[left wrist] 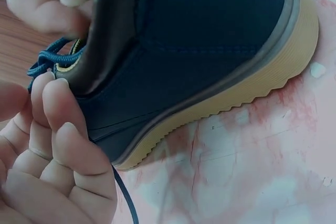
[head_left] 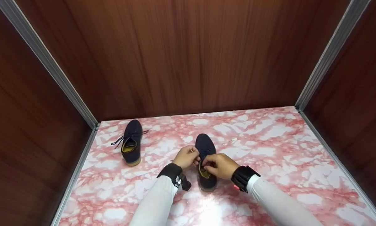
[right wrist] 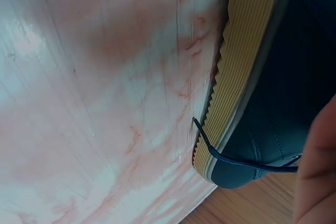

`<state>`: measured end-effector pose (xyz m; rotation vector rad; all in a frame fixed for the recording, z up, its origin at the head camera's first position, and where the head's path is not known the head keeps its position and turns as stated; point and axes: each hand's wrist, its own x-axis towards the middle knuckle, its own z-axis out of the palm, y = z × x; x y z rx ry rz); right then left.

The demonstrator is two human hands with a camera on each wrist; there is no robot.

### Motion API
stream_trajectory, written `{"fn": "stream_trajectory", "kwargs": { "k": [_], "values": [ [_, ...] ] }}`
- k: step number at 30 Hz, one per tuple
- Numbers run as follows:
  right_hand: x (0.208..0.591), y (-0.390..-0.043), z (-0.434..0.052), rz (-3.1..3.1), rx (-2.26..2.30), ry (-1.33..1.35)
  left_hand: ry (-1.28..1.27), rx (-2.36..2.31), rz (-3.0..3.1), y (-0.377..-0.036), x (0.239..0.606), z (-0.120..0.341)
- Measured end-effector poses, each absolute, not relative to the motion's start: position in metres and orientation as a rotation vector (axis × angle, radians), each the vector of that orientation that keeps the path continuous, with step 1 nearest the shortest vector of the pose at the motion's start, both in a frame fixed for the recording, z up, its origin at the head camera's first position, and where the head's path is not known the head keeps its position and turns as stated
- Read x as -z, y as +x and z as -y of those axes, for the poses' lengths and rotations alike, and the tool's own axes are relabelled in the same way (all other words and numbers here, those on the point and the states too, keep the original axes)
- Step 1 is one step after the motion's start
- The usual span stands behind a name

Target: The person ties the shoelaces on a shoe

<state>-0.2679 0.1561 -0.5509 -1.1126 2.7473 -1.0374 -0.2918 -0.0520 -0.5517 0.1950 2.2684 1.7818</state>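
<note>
A dark navy lace-up shoe [head_left: 205, 142] with a ribbed tan sole [left wrist: 226, 103] stands upright, toe pointing away from me. At its left side my left hand [head_left: 187, 157] pinches the dark blue shoelace [left wrist: 50, 61] by the eyelets, fingers curled. A lace tail hangs down below that hand in the left wrist view. My right hand [head_left: 221, 165] is over the shoe's opening from the right, thumb and fingers bent together at the lacing. From beside it a lace end [right wrist: 226, 158] runs out over the sole in the right wrist view. The fingertips partly hide the knot area.
The matching shoe [head_left: 133, 141] stands further left, its laces spread to both sides and yellow lining showing. Both shoes are on a red-and-white marbled surface [head_left: 263, 135]. Brown wood-grain panels [head_left: 188, 56] with grey metal corner strips [head_left: 329, 56] enclose the back and sides.
</note>
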Motion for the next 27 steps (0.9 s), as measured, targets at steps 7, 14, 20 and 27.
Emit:
{"fn": "stream_trajectory", "kwargs": {
  "k": [7,14,20,27],
  "values": [
    [0.551,-0.265,-0.156,-2.724,1.03,-1.134,0.163,-1.851,-2.169,-0.292,0.554,0.052],
    [0.554,-0.265,-0.157,-2.651,1.177,-1.011,0.14,-1.877,-2.147,-0.293,0.558,0.053],
    [0.553,-0.27,-0.164,-2.489,1.519,-0.729,0.107,-1.906,-2.11,-0.292,0.555,0.055],
    [0.545,-0.28,-0.177,-2.464,1.601,-0.6,0.08,-1.909,-2.176,-0.296,0.553,0.063]
  ]
}}
